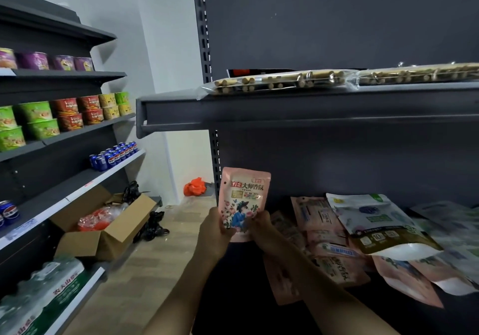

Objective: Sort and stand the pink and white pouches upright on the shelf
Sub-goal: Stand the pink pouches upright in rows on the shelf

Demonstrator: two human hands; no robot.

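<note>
Pink pouch (242, 199), printed with flowers and a figure, stands upright at the dark shelf's (259, 308) left end, gripped by left hand (215, 227) and right hand (259, 224); more pouches (363, 233) lie heaped right. Wooden floor (155, 264) left.

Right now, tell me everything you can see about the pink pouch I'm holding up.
The pink pouch is a flat, glossy plastic-looking pack, held upright with its printed front facing the camera. It has a sealed top edge, a red and white brand label with dark Chinese lettering, and below that a figure in blue among pink flowers. The left hand and right hand grip its lower corners with curled fingers. It sits in the air at the left end of the lower shelf, beside the heap of lying pouches.
</note>
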